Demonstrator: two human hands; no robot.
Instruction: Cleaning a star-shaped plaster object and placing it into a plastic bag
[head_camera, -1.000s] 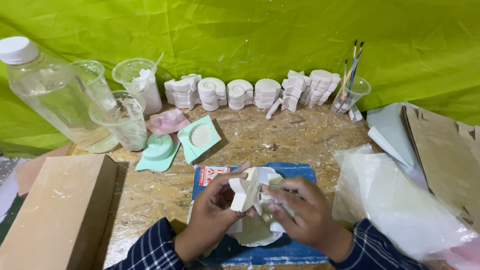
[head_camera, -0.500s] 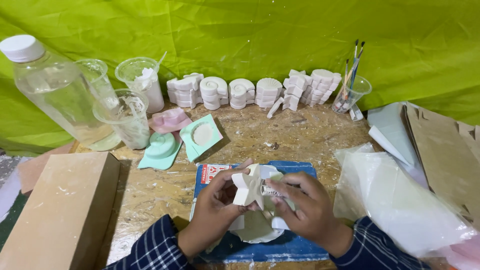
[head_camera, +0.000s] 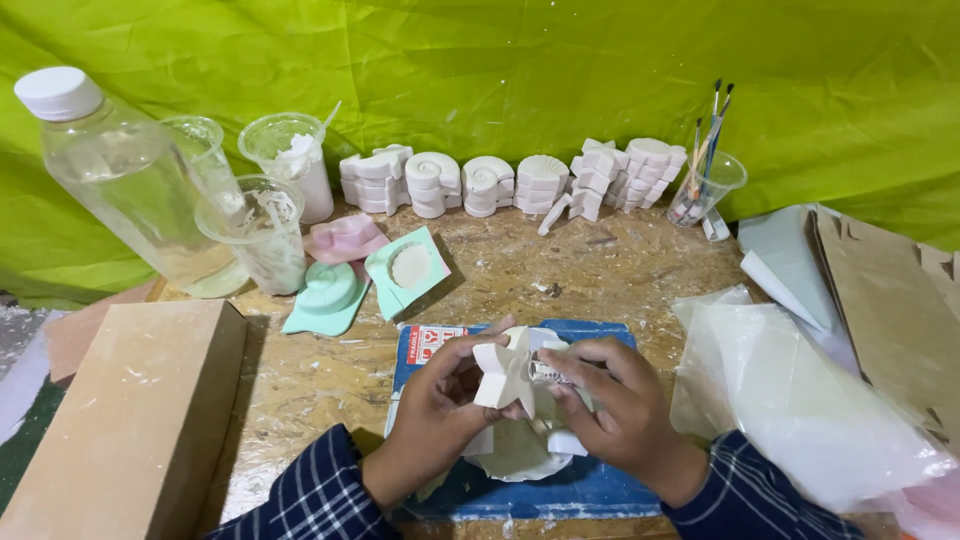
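My left hand (head_camera: 440, 410) grips a white star-shaped plaster cast (head_camera: 505, 370), held on edge above a blue mat (head_camera: 590, 480). My right hand (head_camera: 615, 415) pinches a small metal tool (head_camera: 550, 372) whose tip touches the cast's right side. Under both hands lies a pale round scrap (head_camera: 515, 455) with white dust on the mat. Both wrists wear dark checked sleeves.
Rows of white shell-shaped casts (head_camera: 510, 182) stand along the green backdrop. At left are a capped clear bottle (head_camera: 130, 180), plastic cups (head_camera: 262, 230), teal moulds (head_camera: 405, 270) and a pink mould (head_camera: 345, 238). A cardboard box (head_camera: 130, 420) sits front left. A brush cup (head_camera: 705, 185), plastic bags (head_camera: 800, 400) and brown cardboard (head_camera: 890, 300) lie right.
The cast has turned slightly in my left hand, and my right hand has shifted the tool along its edge. Both hands stay over the blue mat.
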